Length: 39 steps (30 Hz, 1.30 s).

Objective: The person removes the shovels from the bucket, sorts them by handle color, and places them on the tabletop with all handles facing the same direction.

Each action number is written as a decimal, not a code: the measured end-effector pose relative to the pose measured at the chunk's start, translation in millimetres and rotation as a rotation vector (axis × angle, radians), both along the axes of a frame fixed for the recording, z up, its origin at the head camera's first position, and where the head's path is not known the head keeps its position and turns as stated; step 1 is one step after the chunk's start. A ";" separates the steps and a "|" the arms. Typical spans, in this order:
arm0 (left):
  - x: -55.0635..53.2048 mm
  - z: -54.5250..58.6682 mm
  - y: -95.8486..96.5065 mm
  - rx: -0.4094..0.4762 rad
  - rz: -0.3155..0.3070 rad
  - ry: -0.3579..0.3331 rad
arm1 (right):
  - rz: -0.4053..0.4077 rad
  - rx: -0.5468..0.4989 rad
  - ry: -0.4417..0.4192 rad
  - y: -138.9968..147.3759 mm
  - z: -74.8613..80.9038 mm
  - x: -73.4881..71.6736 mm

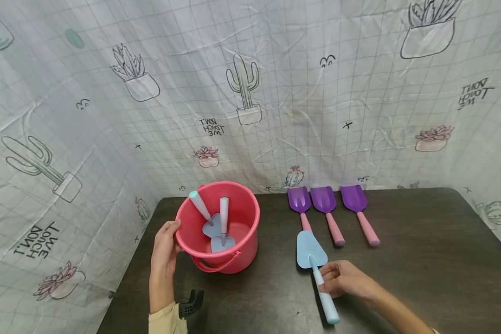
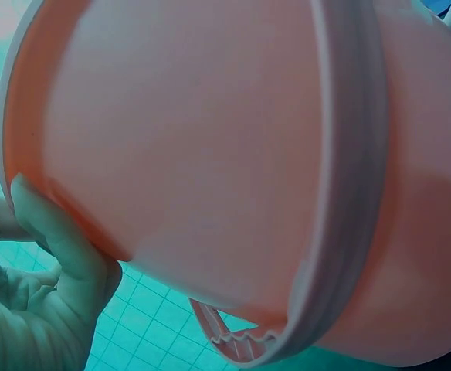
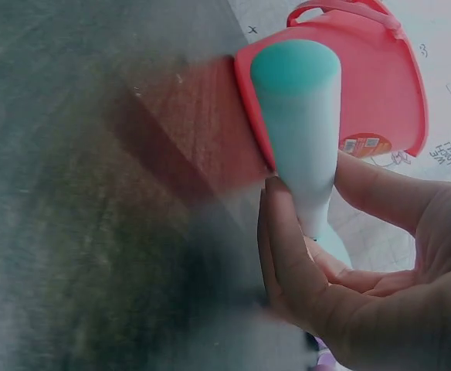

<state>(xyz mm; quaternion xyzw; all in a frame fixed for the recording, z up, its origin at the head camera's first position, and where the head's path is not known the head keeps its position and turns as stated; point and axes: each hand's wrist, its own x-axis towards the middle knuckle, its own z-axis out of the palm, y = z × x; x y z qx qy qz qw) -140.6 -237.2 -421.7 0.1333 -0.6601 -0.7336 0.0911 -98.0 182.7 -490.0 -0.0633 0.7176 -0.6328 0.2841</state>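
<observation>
A red bucket (image 1: pixel 246 257) with a handle stands on the left part of the table, its mouth tilted toward me. My left hand (image 1: pixel 163 246) grips its rim at the left, seen close in the left wrist view with the thumb at the edge. Inside lie two small trowels with pale handles, one trowel (image 1: pixel 223 218) near the middle and another trowel (image 1: pixel 200 205) leaning on the far left wall. My right hand (image 1: pixel 344 278) pinches the handle of a light blue trowel (image 1: pixel 311 250), blade pointing away; the right wrist view shows its teal-ended handle (image 3: pixel 296 124).
Three purple shovels with pink handles lie at the back: a left shovel (image 1: pixel 299 200), whose handle the blue blade overlaps, a middle shovel (image 1: pixel 323 200) and a right shovel (image 1: pixel 354 198). A cactus-print cloth (image 1: pixel 292 93) hangs behind the dark table (image 1: pixel 434 241).
</observation>
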 end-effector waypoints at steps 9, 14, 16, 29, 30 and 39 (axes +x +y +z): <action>0.1 -1.0 0.2 -0.004 -0.002 0.008 | 0.015 0.007 -0.006 1.7 -10.5 10.5; 0.1 -0.5 0.1 -0.007 -0.004 0.012 | 0.010 0.011 -0.010 3.1 -14.4 15.8; 0.2 -0.3 0.1 -0.008 -0.003 0.012 | 0.004 0.019 -0.013 3.7 -15.7 17.2; 1.8 -0.9 -0.1 -0.021 0.002 0.000 | -0.005 0.090 -0.017 1.7 -14.6 21.8; 1.7 -0.9 0.0 -0.021 0.002 0.002 | -0.006 0.094 -0.013 1.1 -14.5 22.0; 1.7 -0.3 0.5 -0.024 -0.002 0.009 | -0.013 0.191 0.089 -5.0 -15.1 25.2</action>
